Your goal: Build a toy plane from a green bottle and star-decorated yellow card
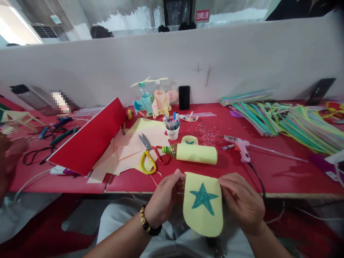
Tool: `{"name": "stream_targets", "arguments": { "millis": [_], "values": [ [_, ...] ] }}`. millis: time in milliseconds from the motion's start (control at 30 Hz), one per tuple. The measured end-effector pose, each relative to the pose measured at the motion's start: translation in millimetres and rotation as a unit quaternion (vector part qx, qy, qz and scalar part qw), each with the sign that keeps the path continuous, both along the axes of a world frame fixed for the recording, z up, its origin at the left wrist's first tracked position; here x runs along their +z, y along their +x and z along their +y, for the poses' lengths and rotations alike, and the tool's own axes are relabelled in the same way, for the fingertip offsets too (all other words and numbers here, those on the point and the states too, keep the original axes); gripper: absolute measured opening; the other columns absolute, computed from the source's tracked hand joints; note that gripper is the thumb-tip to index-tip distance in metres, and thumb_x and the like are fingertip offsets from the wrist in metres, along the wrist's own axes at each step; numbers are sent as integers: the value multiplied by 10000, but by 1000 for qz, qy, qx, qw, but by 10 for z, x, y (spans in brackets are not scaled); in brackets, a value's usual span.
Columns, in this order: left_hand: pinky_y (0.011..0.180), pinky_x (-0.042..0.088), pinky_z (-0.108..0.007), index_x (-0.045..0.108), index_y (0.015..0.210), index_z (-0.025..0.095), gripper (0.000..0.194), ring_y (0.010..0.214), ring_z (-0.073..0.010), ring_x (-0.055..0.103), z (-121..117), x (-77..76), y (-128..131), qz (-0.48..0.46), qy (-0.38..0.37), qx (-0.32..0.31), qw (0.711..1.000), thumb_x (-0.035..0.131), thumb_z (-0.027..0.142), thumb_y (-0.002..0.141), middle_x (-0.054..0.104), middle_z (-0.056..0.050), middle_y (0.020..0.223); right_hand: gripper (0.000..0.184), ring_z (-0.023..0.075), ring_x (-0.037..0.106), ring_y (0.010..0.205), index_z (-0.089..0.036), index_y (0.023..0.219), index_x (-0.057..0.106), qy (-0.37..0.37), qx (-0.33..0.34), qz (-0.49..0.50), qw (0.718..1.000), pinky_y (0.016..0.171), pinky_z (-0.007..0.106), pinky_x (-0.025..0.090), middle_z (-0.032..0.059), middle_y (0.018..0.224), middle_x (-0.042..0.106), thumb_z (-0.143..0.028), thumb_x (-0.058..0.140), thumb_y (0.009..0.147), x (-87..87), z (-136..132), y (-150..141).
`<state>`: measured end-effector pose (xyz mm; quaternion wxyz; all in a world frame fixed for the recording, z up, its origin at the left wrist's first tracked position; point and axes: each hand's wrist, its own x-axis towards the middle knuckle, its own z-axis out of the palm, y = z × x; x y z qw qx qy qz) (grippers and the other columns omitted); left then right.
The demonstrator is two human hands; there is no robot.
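Between my hands, over my lap, is a yellow paper piece [203, 224] with rounded lower corners and a green star drawn on it. My left hand [169, 195] grips its upper left edge; a beaded bracelet is on that wrist. The thumb and fingers of my right hand [242, 200] pinch the upper right corner. Just beyond lies a plastic bottle [197, 154] on its side, wrapped in yellow paper, green cap to the left. Behind the bottle shows a smaller rounded yellow piece [185, 139] with a green mark. Scissors [151, 154] with yellow and red handles lie partly spread left of the bottle.
A pink glue gun [240, 146] with its cord sits right. Beyond are a cup of markers [172, 130], decorated bottle models [158, 102] and a black phone [184, 97]. A red board [91, 139] leans at left; pastel strips [258, 114] lie right. Another person's blurred hand [10, 157] is far left.
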<state>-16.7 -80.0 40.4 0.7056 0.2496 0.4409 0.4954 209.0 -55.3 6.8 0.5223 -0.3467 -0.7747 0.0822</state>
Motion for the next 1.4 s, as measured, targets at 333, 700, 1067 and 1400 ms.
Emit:
{"name": "stream_targets", "arguments": {
  "millis": [333, 700, 1067, 1400],
  "values": [
    [1047, 360, -477, 526, 1318, 175, 459, 1218, -317, 460, 964, -74, -512, 672, 371, -76, 636, 575, 344, 894, 574, -130, 1315, 236, 207, 639, 809, -232, 914, 678, -73, -1, 86, 994, 707, 361, 532, 51, 847, 669, -31, 621, 803, -126, 45, 25],
    [995, 465, -428, 489, 1222, 238, 581, 1165, -249, 502, 767, -444, -594, 617, 440, -63, 649, 770, 149, 721, 496, -84, 1245, 205, 190, 578, 835, -211, 902, 678, -75, 0, 70, 995, 702, 345, 481, 56, 900, 597, -35, 625, 812, -215, 138, -16],
    [1021, 443, -448, 485, 1172, 237, 545, 1230, -258, 487, 718, -486, -584, 581, 458, -72, 668, 784, 204, 718, 500, -97, 1338, 154, 232, 478, 1000, -229, 820, 716, -7, -68, -5, 998, 839, 425, 420, 68, 1026, 553, -88, 654, 810, -307, 212, -167],
    [935, 480, -411, 476, 1109, 221, 489, 1139, -242, 524, 706, -481, -572, 582, 470, -61, 661, 769, 173, 720, 545, -94, 1228, 161, 300, 461, 1176, -240, 817, 743, -11, -81, -33, 996, 965, 514, 406, 69, 1231, 573, -97, 671, 799, -338, 211, -169]
  ]
}}
